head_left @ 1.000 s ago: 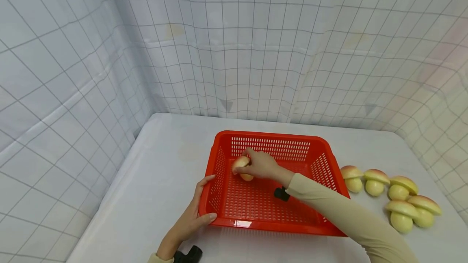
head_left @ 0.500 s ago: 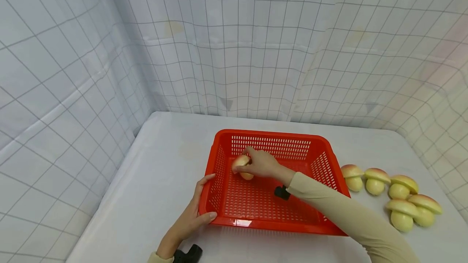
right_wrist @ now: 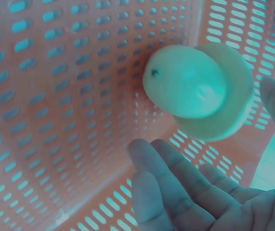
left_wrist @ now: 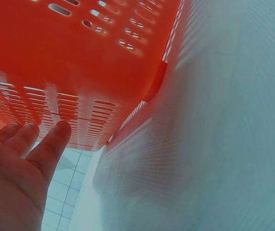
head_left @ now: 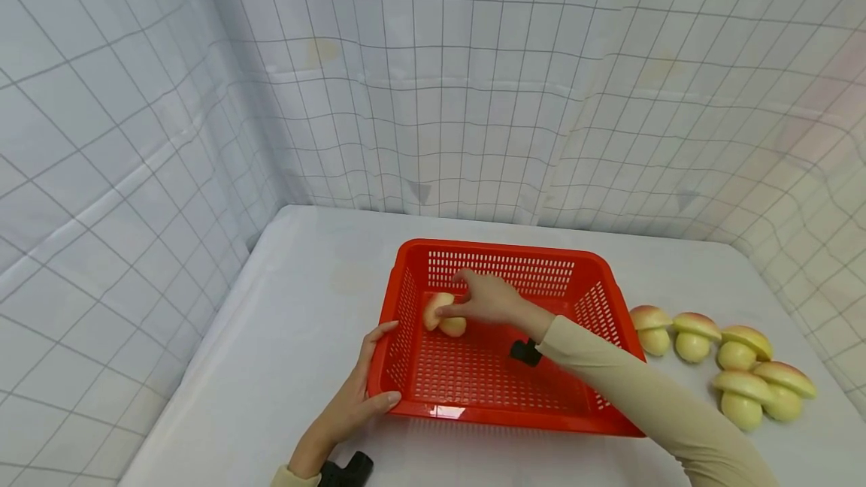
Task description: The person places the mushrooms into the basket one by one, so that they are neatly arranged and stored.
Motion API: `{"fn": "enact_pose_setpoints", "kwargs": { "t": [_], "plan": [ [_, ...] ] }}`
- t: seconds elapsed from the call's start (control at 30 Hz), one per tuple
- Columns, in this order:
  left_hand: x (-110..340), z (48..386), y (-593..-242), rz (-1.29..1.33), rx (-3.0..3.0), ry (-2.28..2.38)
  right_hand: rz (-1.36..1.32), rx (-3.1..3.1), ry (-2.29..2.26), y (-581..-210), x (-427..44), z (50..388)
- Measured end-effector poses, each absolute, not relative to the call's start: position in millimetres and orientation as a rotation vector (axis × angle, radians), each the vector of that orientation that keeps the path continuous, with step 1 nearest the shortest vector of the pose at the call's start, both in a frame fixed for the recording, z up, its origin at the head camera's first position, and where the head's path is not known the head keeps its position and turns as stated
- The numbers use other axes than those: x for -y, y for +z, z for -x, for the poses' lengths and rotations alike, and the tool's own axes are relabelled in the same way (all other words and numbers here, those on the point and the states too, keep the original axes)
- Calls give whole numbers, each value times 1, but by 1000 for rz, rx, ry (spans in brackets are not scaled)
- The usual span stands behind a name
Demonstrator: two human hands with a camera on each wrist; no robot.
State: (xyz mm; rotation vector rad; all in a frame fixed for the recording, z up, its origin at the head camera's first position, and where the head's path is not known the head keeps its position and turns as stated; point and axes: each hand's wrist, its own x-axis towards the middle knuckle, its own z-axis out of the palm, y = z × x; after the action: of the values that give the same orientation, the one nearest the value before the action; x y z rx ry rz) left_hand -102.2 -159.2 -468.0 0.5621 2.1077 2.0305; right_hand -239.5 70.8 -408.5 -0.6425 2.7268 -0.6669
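A mushroom-shaped object point(head_left: 433, 313), its rounded cap pale with a reddish tint and its stem cream, lies on its side in the left part of a red plastic basket point(head_left: 487, 425). In the right wrist view the mushroom point(right_wrist: 190, 86) rests on the slotted floor, stem toward the camera. My right hand point(head_left: 492, 300) hovers beside it, thumb and fingers spread apart and holding nothing. My left hand point(head_left: 348, 408) touches the basket's near left corner, thumb at the front rim. Its straight fingers lie against the slotted outer wall in the left wrist view.
Several similar mushrooms point(head_left: 743, 397) stand on the white table point(head_left: 318, 284) right of the basket, close to its right wall. White grid-patterned curtains point(head_left: 433, 119) hang behind and along both sides.
My right hand has let go of the mushroom and drawn slightly right, its fingers spreading. The mushroom has tipped a little leftward in the basket. My left hand has stayed at the corner.
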Motion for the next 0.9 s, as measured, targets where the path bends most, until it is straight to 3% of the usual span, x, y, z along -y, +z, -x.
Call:
{"fn": "enact_pose_setpoints", "kwargs": {
  "t": [0.6,0.9],
  "plan": [
    [159,103,-468,-590,-2083,2056,748,-2828,-694,-360,-123,216],
    [160,104,-468,-585,-2083,2052,622,-2940,-728,-342,-161,196]
  ]
}}
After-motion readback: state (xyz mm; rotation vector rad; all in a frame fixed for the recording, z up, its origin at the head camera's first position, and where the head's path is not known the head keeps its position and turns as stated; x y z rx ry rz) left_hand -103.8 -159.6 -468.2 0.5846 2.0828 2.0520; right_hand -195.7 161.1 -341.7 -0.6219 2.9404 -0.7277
